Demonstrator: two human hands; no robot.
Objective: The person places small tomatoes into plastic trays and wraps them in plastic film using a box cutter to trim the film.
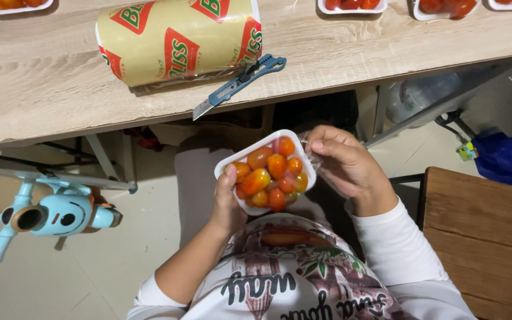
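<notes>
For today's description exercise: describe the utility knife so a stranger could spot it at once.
Start at the long wooden table and find the big yellow roll of film. The utility knife lies against the roll's lower right, near the table's edge. It alone has a blue handle and a bare blade.

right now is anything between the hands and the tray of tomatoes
Nothing visible. The left hand grips the near edge of the white tray of tomatoes, and the right hand touches clear film at its far side.
</notes>
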